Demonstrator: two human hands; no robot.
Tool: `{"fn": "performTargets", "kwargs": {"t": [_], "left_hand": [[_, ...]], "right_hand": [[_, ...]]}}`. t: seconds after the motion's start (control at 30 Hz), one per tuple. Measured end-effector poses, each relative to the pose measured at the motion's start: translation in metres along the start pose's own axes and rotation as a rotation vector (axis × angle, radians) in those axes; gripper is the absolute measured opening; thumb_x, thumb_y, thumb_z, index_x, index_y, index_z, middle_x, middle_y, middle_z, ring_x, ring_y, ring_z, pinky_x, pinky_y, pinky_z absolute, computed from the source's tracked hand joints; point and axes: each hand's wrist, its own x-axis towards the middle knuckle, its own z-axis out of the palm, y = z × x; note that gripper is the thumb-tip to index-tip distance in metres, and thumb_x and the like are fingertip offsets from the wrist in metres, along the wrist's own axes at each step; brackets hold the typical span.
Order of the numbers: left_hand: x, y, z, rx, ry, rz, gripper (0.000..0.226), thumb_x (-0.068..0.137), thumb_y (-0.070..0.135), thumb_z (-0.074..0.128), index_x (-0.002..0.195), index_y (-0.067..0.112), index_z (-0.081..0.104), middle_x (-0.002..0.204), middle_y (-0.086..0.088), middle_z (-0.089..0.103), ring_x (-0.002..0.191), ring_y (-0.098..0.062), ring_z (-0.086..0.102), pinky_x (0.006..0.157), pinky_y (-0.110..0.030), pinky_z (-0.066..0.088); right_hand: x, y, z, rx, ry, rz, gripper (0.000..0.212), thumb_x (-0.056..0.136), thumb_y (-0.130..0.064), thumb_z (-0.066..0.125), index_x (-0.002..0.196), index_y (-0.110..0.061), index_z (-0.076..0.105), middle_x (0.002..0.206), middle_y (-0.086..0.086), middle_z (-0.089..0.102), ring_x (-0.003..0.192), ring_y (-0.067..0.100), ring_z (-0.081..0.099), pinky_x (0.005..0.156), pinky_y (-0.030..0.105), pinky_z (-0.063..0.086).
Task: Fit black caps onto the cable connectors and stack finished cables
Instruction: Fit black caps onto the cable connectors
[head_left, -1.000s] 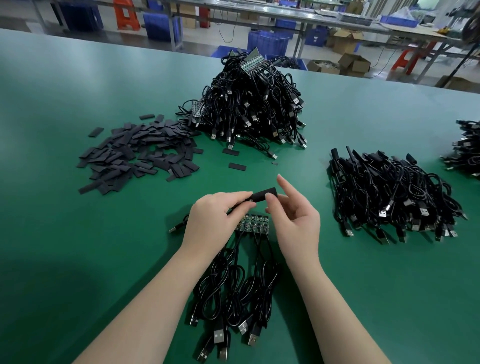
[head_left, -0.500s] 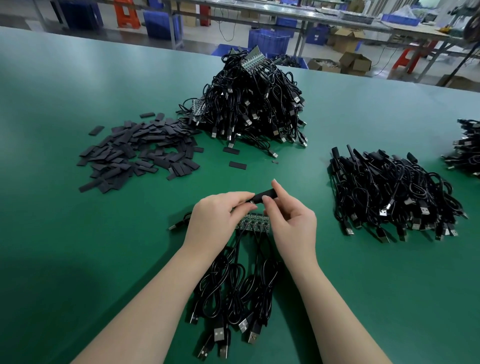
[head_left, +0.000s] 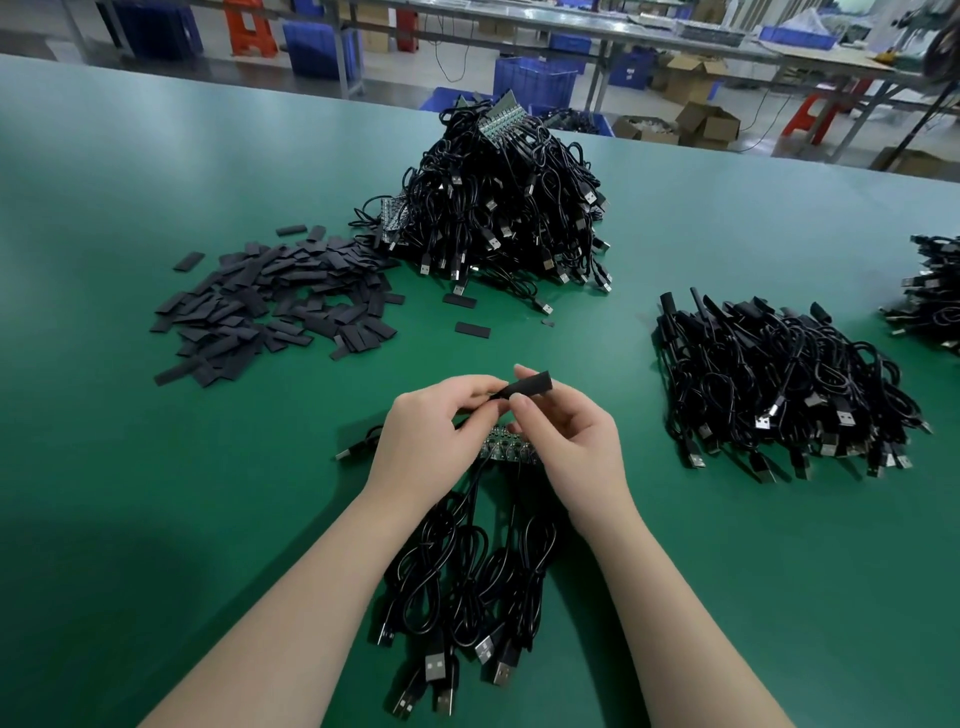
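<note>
Black cap (head_left: 527, 385) pinched between left hand (head_left: 434, 447) fingertips at its near-left end and right hand (head_left: 574, 441) thumb and forefinger at its middle, held above worktop (head_left: 156, 493) centre. Long axis slanted, open end aimed far-right and slightly upward. No readable writing. Below the hands, green connector strip (head_left: 506, 448) with cables (head_left: 467, 577) trailing toward the near edge.

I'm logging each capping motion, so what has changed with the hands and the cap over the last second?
The right hand has curled its outstretched finger in, so its fingertips now pinch the black cap more closely. The left hand still holds the cap's other end. The cap stays above the green circuit strip; the loose caps pile, uncapped cable heap and finished cable stack are unchanged.
</note>
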Motion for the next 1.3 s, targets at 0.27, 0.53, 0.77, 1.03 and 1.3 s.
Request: {"fn": "performTargets", "kwargs": {"t": [0.27,0.53,0.77,1.03,1.3], "left_hand": [[0.000,-0.001,0.001,-0.134,-0.026,-0.015,0.025,0.084,0.023,0.075,0.105,0.036,0.073,0.087,0.028,0.068,0.092,0.011,0.063,0.082,-0.004,0.044],[-0.001,0.000,0.000,-0.135,0.018,0.012,0.022,0.082,0.019,0.076,0.090,0.039,0.072,0.089,0.029,0.070,0.083,0.007,0.067,0.076,-0.005,0.047],[0.000,-0.002,0.002,-0.109,0.029,0.024,0.016,0.082,0.017,0.076,0.095,0.027,0.078,0.084,0.028,0.070,0.083,0.007,0.066,0.075,-0.005,0.047],[0.000,0.000,0.000,-0.085,0.015,0.042,0.018,0.082,0.014,0.075,0.094,0.029,0.078,0.086,0.023,0.071,0.082,0.003,0.065,0.075,-0.005,0.045],[-0.003,0.001,0.004,-0.062,0.077,0.053,0.012,0.083,0.020,0.077,0.092,0.027,0.078,0.085,0.021,0.072,0.081,0.000,0.066,0.073,-0.010,0.048]], "right_hand": [[0.002,-0.004,-0.009,0.030,0.017,0.015,0.027,0.089,-0.010,0.070,0.091,-0.035,0.078,0.088,-0.003,0.077,0.083,0.009,0.071,0.077,0.019,0.054],[0.002,-0.004,-0.004,0.132,0.058,0.072,0.023,0.090,-0.007,0.069,0.086,-0.027,0.079,0.097,-0.007,0.077,0.080,0.004,0.069,0.073,0.016,0.053],[0.001,-0.004,-0.004,0.032,0.051,0.039,0.023,0.088,-0.010,0.072,0.083,-0.031,0.080,0.090,-0.004,0.078,0.085,0.006,0.072,0.075,0.017,0.054],[0.001,-0.006,-0.005,0.063,0.037,0.072,0.018,0.088,-0.009,0.072,0.090,-0.025,0.078,0.091,-0.005,0.077,0.084,0.004,0.070,0.075,0.016,0.053],[-0.002,-0.007,0.003,0.127,0.143,0.083,0.027,0.088,-0.011,0.072,0.079,-0.036,0.080,0.088,-0.008,0.077,0.076,0.001,0.069,0.069,0.012,0.051]]}}
